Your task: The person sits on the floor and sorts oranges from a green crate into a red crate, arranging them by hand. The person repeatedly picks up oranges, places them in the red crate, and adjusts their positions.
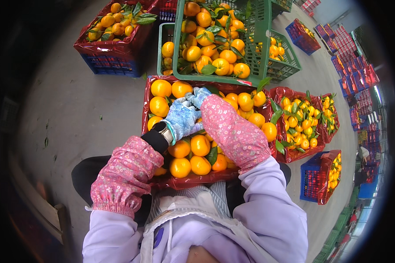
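Note:
A crate lined with red plastic film stands before me, filled with orange citrus fruits, some with green leaves. Over its middle, my left hand, in a blue-and-white glove with a watch at the wrist, is close against my right hand. The right hand, gloved alike, is near the crate's far side, its fingers partly behind the left. What lies between or under the fingers is hidden. Just beyond, a green plastic crate leans towards me with leafy citrus fruits in it.
A red-lined blue crate of fruit stands at the upper left. More red-lined crates of fruit are at the right, with a blue one below them. Stacked crates line the far right. Loose leaves lie on the grey floor.

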Available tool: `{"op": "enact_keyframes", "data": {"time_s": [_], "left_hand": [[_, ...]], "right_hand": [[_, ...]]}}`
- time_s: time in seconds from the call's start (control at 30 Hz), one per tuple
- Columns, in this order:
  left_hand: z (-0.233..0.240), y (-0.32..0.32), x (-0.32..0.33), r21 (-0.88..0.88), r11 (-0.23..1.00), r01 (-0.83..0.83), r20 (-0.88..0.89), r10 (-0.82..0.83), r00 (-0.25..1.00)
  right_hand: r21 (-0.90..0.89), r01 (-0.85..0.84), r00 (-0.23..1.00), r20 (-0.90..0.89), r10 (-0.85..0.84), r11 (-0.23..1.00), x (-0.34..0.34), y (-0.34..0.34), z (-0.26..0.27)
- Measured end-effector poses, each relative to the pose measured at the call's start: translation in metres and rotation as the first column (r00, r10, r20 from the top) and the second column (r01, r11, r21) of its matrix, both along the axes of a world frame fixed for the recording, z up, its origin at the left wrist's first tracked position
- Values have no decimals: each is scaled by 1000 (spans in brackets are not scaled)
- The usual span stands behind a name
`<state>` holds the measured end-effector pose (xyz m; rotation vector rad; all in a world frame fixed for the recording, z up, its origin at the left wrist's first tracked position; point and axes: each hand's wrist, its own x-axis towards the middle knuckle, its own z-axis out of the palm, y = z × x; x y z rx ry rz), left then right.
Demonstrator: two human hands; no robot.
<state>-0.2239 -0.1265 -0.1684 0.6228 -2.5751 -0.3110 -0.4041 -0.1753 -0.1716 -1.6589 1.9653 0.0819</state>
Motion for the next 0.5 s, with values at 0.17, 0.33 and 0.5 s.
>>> {"op": "enact_keyframes", "data": {"time_s": [0.17,0.33,0.5], "left_hand": [[9,7,-1,202,975,-93,166,60,984],[14,6,-2,171,983,-74,160,46,986],[18,8,1,201,972,-121,137,94,986]], "right_hand": [[-302,426,883,343,-320,853,-86,56,72],[-305,280,879,-299,-371,910,-90,99,-9],[-330,587,808,291,-512,740,-82,101,-6]]}}
